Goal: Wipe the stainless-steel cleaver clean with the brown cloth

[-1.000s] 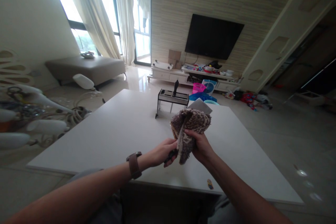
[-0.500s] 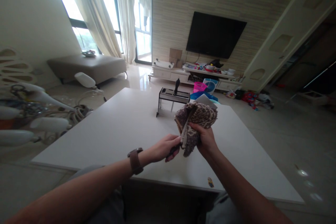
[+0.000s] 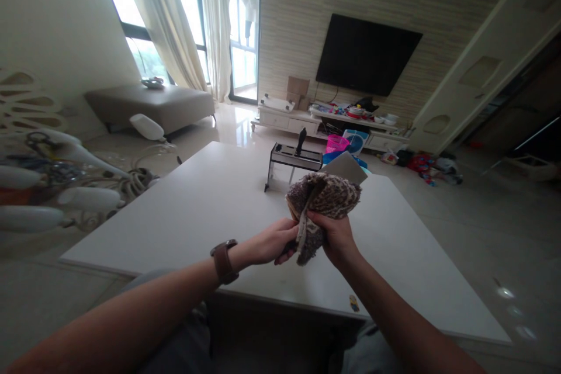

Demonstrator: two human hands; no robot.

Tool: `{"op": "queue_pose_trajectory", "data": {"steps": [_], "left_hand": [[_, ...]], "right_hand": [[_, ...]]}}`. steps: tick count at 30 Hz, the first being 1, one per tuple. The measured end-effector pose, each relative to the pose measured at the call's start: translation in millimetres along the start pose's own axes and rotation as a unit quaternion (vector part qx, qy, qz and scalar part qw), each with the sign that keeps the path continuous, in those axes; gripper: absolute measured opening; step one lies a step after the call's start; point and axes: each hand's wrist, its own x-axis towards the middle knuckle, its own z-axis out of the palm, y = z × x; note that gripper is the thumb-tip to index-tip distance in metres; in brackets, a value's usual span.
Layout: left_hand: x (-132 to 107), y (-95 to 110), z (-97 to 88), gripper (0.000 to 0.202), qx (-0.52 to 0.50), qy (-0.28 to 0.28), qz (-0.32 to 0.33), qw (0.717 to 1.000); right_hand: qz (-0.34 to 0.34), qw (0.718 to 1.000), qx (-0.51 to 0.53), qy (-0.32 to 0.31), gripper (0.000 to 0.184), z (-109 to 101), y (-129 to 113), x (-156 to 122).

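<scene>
My left hand (image 3: pixel 280 241) is closed round the dark handle of a knife, mostly hidden by my fingers. My right hand (image 3: pixel 338 235) grips a thick, shaggy brown-and-cream cloth (image 3: pixel 328 193), folded around the knife, with the thumb pressed on the fold. Beyond the cloth's far edge shows a wide flat grey blade (image 3: pixel 346 167); the cloth hides how it joins the handle. Behind the cloth, a clear-sided knife block (image 3: pixel 295 155) stands on the white table (image 3: pixel 197 210), with a black handle (image 3: pixel 301 140) sticking up from its top.
Near the table's front edge lies a small yellow-and-blue sticker (image 3: pixel 354 303). Lamp parts and cables (image 3: pixel 131 181) crowd the floor at left. Beyond the table are a pink basket (image 3: pixel 337 143), a low TV cabinet (image 3: pixel 280 121) and a grey bench (image 3: pixel 153 106).
The cloth and my right hand have shifted slightly left, closer to my left hand. A little more of the grey blade shows past the cloth. The whole view has turned slightly.
</scene>
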Motion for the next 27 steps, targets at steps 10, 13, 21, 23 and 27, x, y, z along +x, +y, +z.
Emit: {"op": "queue_pose_trajectory", "data": {"steps": [10, 13, 21, 23, 27], "left_hand": [[-7.5, 13.5, -17.9, 0.047, 0.021, -0.010, 0.016, 1.000], [-8.0, 10.1, -12.4, 0.046, 0.018, -0.010, 0.011, 1.000], [-2.0, -8.4, 4.0, 0.046, -0.003, 0.011, -0.024, 1.000], [-2.6, -7.7, 4.5, 0.046, 0.005, 0.011, -0.023, 1.000], [-4.7, -4.4, 4.5, 0.049, 0.018, 0.011, -0.017, 1.000]], "right_hand": [[-0.017, 0.999, -0.031, -0.018, 0.039, -12.2, -17.3, 11.4], [0.006, 1.000, 0.001, -0.022, 0.036, -8.9, -13.9, 8.8], [0.041, 0.999, 0.034, -0.003, 0.045, 0.4, 1.7, -2.8], [0.043, 0.998, 0.034, 0.000, 0.045, -0.1, 1.4, -3.2], [0.037, 0.999, 0.034, -0.002, 0.046, -0.1, -0.3, -2.9]]}}
